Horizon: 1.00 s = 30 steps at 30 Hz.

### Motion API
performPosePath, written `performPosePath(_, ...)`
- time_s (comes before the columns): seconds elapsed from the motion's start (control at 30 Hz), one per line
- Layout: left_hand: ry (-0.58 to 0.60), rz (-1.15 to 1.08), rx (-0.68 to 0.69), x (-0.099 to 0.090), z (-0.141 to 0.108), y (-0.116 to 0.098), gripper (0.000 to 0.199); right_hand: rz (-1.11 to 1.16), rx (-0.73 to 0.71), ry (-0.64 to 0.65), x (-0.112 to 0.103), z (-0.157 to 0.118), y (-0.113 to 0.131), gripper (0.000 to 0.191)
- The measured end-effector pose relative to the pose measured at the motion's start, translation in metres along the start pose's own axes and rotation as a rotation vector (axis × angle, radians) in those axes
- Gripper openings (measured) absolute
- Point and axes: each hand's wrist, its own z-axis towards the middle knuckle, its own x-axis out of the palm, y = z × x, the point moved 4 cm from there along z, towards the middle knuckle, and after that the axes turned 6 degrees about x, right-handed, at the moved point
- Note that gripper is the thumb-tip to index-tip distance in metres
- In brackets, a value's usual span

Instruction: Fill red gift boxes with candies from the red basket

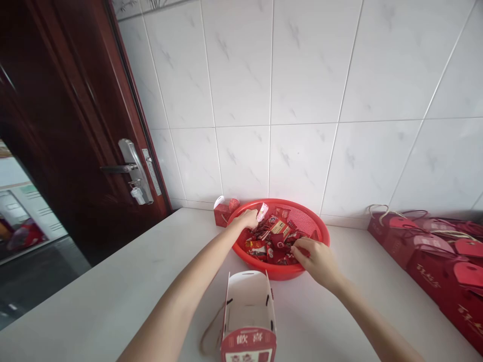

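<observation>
A red plastic basket point(320, 224) stands against the wall, holding many small wrapped candies point(279, 240), mostly red. Over its left side, my left hand point(249, 219) is closed on a pink-and-white wrapped candy point(262, 212). My right hand point(315, 256) reaches to the basket's right front, its fingers bent together at the candies; whatever they pinch is hidden. In front of the basket, between my forearms, an open gift box point(247, 314) shows a bare white inside, a red printed front and a cord handle at its left.
Several red gift boxes point(426, 266) with cord handles line the right side of the white table point(158, 281). A small red box point(222, 213) and a round red item point(234, 204) sit behind the basket's left. A dark wooden door point(75, 100) with a handle point(121, 169) stands at left.
</observation>
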Motion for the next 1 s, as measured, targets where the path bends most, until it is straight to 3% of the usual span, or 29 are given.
performPosePath(0.17, -0.156, -0.215, 0.058, -0.013, -0.007, -0.004, 0.027, -0.020, 0.012, 0.002, 0.000, 0.000, 0.000, 0.033)
performPosePath(0.27, -0.300, -0.402, 0.146, -0.026, -0.015, -0.019, 0.034, 0.021, 0.020, 0.015, 0.000, 0.000, -0.001, 0.031)
performPosePath(0.37, -0.371, -0.571, 0.254, -0.034, -0.029, -0.037, 0.044, 0.154, 0.052, 0.020, -0.001, 0.002, -0.003, 0.028)
performPosePath(0.57, -0.396, -0.752, 0.498, -0.037, -0.071, -0.073, 0.036, 0.744, 0.223, 0.052, -0.013, 0.009, -0.005, 0.062)
performPosePath(0.67, -0.355, -0.743, 0.579, -0.034, -0.086, -0.089, 0.025, 0.891, 0.294, 0.066, -0.021, 0.008, -0.004, 0.059)
performPosePath(0.77, -0.237, -0.802, 0.631, -0.029, -0.093, -0.102, 0.026, 0.954, 0.253, 0.108, -0.025, 0.007, 0.001, 0.047)
performPosePath(0.87, -0.139, -0.947, 0.627, -0.027, -0.094, -0.109, 0.026, 1.033, 0.230, 0.127, -0.025, 0.005, 0.002, 0.048)
performPosePath(1.0, -0.203, -0.978, 0.507, -0.027, -0.086, -0.108, 0.030, 1.109, 0.230, 0.108, -0.024, 0.005, -0.001, 0.054)
